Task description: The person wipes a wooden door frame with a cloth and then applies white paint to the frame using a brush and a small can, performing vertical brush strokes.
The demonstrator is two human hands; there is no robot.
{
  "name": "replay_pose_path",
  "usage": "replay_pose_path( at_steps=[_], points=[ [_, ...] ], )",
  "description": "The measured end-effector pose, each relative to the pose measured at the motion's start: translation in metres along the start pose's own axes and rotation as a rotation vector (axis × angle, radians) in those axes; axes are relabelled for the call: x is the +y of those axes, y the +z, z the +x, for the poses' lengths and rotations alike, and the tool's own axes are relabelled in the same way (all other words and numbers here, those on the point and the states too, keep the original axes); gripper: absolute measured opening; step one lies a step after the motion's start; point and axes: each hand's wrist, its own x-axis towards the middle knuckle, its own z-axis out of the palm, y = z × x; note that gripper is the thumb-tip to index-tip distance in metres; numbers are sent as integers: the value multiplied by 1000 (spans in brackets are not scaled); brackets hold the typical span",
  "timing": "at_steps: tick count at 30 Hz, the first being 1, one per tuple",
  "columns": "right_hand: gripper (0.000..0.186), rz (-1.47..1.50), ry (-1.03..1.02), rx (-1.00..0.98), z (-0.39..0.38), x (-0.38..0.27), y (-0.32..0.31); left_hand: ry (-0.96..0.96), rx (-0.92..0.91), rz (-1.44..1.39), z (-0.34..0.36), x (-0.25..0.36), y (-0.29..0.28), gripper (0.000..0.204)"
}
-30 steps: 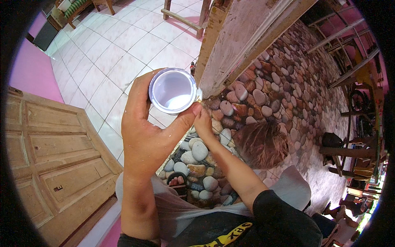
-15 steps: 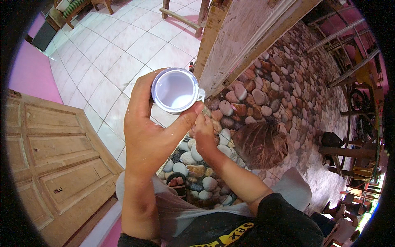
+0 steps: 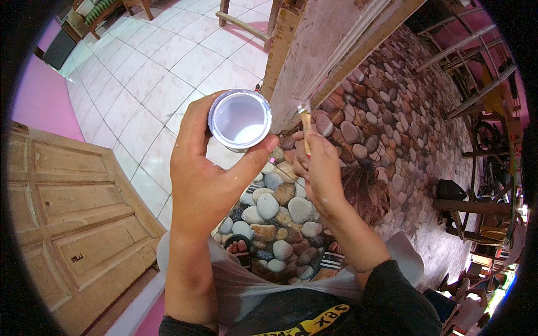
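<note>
My left hand (image 3: 204,151) is wrapped round a small open paint can (image 3: 240,144), whose mouth faces up and shows white paint inside. To the right of it, my right hand (image 3: 322,168) grips a paintbrush (image 3: 306,124) by its light wooden handle. The brush's metal band and pale bristles are at the lower part of a wooden door frame post (image 3: 305,61), which has patchy white paint and bare brown edges. Whether the bristles touch the wood I cannot tell for sure.
A panelled wooden door (image 3: 84,213) stands at the left. White tiles (image 3: 151,73) cover the far floor; pebble-patterned flooring (image 3: 403,123) lies right and below. A brown, fibrous-looking thing (image 3: 367,193) rests beyond my right forearm. Wooden racks (image 3: 476,207) line the right side.
My right hand has moved right and up from beside the can, bringing the brush to the post. My left hand and the can have barely moved.
</note>
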Motion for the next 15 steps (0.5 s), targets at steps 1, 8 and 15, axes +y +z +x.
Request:
replay_pose_path(
  at_steps=[1, 8, 15],
  points=[
    [28, 1, 6, -6, -12, -8, 5, -13, 7, -11, -1, -2, -1, 56],
    [26, -640, -629, -8, -13, 12, -17, -30, -32, 39, -2, 0, 0, 60],
    [29, -1068, -462, 84, 54, 123, -66, -10, -51, 24, -5, 7, 5, 60]
  ],
)
